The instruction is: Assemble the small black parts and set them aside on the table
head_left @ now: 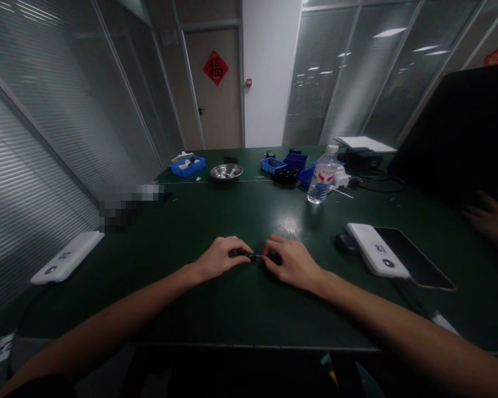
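Observation:
Over the dark green table [240,309], my two hands meet close together near the middle. My left hand [222,257] pinches a small dark green piece [252,257] between thumb and fingers; its exact kind is too small to make out. From the right, my right hand [292,262] has thumb and fingertips closed at the end of a thin pale sliver [258,256] that reaches toward that piece. Whether the sliver is part of the green piece or separate, I cannot tell. Both forearms come in from the lower corners.
A water bottle [322,176] stands beyond my right hand, with a metal bowl [216,176] and blue tray [188,167] farther back. White power banks [377,251] lie at both sides, the right one beside a dark tablet [415,260]. Another person's hand [493,218] shows at right.

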`<state>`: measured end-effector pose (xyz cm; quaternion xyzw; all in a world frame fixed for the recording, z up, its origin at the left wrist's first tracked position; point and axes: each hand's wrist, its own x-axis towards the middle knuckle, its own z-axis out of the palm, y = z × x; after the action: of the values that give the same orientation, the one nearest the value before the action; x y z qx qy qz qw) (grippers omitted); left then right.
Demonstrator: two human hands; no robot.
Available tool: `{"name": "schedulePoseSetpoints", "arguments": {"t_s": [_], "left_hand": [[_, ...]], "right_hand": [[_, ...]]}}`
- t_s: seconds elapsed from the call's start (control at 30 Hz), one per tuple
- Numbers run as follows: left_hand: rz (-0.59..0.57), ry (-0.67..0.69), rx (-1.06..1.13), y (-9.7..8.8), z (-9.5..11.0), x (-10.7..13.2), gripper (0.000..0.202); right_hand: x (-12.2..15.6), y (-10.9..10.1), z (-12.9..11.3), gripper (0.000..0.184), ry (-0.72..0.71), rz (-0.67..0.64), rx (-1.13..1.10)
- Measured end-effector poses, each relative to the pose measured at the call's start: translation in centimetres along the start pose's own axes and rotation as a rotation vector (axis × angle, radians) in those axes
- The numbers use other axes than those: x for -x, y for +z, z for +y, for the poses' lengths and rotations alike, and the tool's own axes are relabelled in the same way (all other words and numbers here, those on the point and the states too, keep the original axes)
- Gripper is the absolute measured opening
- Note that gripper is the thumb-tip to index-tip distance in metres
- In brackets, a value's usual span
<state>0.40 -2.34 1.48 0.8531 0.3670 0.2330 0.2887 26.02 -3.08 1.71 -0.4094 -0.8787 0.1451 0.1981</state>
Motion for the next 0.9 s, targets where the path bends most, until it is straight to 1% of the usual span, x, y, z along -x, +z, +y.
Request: {"name": "schedulePoseSetpoints", "arguments": {"t_s": [0.1, 0.2, 0.27, 0.33, 0.43, 0.5, 0.63, 0.73, 0.8, 0.9], "left_hand": [[0.026, 0.009, 0.078, 0.0, 0.0, 0.2, 0.022], [0.09, 0.033, 0.16, 0.3, 0.1, 0.4, 0.021], [0.119, 0.061, 0.181, 0.4, 0.2, 0.5, 0.02], [0.108, 0.102, 0.158, 0.6, 0.3, 0.5, 0.02], [0.056, 0.16, 0.098, 0.7, 0.5, 0.5, 0.02], [0.052, 0.168, 0.098, 0.7, 0.7, 0.5, 0.021], [0.133, 0.095, 0.203, 0.8, 1.1, 0.6, 0.019], [0.19, 0.025, 0.278, 1.1, 1.3, 0.6, 0.019], [0.197, 0.002, 0.294, 1.3, 1.2, 0.5, 0.018], [0.163, 0.004, 0.272, 1.2, 0.9, 0.4, 0.018]], "right_hand": [[0.1, 0.3, 0.2, 0.011, -0.015, 0.025, -0.07], [0.2, 0.5, 0.2, 0.009, -0.04, 0.071, -0.167], [0.2, 0.5, 0.1, 0.009, -0.057, 0.075, -0.189], [0.2, 0.4, -0.2, 0.01, -0.077, 0.054, -0.151], [0.3, 0.3, -0.6, 0.011, -0.118, 0.004, -0.051], [0.3, 0.3, -0.7, 0.011, -0.119, -0.006, -0.049], [0.3, 0.7, -0.4, 0.011, -0.091, 0.052, -0.203], [0.3, 0.9, -0.1, 0.014, -0.092, 0.106, -0.307], [0.2, 1.0, -0.1, 0.015, -0.094, 0.104, -0.31], [0.0, 0.8, 0.0, 0.014, -0.086, 0.077, -0.251]]}}
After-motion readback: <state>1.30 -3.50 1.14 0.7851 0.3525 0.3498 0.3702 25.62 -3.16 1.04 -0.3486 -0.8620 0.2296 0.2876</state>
